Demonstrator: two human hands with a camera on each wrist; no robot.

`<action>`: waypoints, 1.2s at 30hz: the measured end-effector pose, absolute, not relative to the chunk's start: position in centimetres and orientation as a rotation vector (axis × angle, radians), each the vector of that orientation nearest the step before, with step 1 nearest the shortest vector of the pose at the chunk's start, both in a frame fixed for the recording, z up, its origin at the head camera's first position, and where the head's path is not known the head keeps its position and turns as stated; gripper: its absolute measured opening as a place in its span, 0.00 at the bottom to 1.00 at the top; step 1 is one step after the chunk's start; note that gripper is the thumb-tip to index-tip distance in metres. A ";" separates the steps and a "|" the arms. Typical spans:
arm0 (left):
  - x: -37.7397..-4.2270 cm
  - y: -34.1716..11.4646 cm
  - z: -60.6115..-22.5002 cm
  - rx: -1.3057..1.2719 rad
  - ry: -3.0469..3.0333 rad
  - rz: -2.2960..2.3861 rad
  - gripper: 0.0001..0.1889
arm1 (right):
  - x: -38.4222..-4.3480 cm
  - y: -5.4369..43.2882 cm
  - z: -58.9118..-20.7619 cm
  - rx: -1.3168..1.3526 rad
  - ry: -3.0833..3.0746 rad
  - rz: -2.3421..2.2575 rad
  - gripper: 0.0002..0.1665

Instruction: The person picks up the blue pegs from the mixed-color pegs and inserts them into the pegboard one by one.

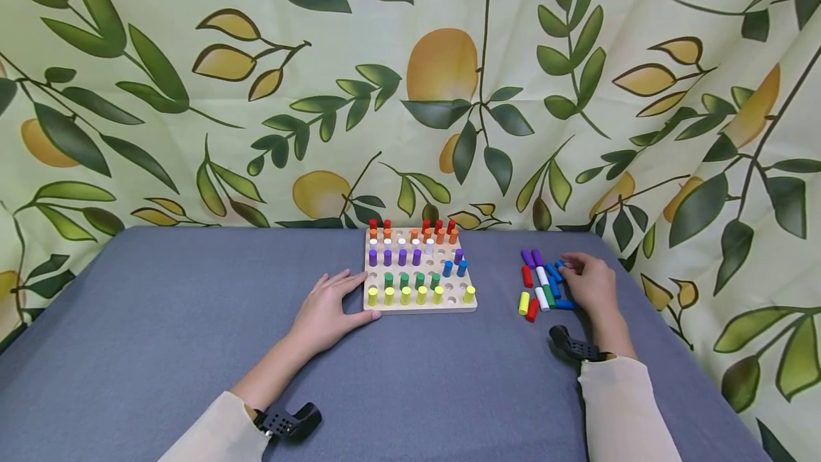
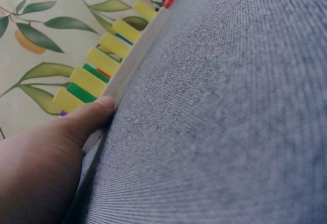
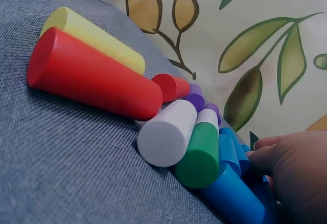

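Note:
A wooden pegboard (image 1: 423, 309) holds rows of red, orange, white, purple, blue, green and yellow pegs, with some bare holes among them. At its near left corner rests my left hand (image 1: 327, 311), fingers extended along the left side and thumb against the front edge. The left wrist view shows that thumb (image 2: 104, 104) beside the yellow pegs (image 2: 102, 60). To the right of the board, my right hand (image 1: 591, 287) pinches a blue peg (image 1: 560, 263) at the far side of a loose pile. In the right wrist view the fingers partly hide the blue pegs there.
The loose pile includes a red peg (image 3: 92, 75), a yellow peg (image 3: 97, 40), a white peg (image 3: 166, 134), a green peg (image 3: 199, 155) and purple pegs (image 1: 532, 257). All lie on a grey-blue cloth (image 1: 192, 319). A leaf-patterned curtain (image 1: 359, 41) hangs behind the table.

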State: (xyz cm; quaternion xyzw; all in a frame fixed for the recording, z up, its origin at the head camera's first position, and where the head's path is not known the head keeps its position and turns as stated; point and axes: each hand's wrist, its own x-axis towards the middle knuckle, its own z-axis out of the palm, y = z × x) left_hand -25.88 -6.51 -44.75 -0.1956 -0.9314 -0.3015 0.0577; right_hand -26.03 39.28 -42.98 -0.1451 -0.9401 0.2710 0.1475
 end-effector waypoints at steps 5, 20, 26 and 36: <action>-25.9 -6.5 -44.8 -0.591 -2.822 -0.918 0.39 | -26.1 39.2 -43.0 -0.400 -2.716 0.771 0.21; -26.0 -6.5 -44.8 -0.591 -2.830 -0.925 0.40 | -26.2 39.1 -43.2 -0.295 -2.642 0.809 0.21; -25.9 -6.6 -44.7 -0.593 -2.829 -0.915 0.39 | -26.3 38.2 -41.9 -0.276 -2.620 0.893 0.22; -25.9 -6.6 -44.9 -0.594 -2.826 -0.917 0.40 | -26.3 36.0 -38.3 -0.157 -2.564 0.963 0.22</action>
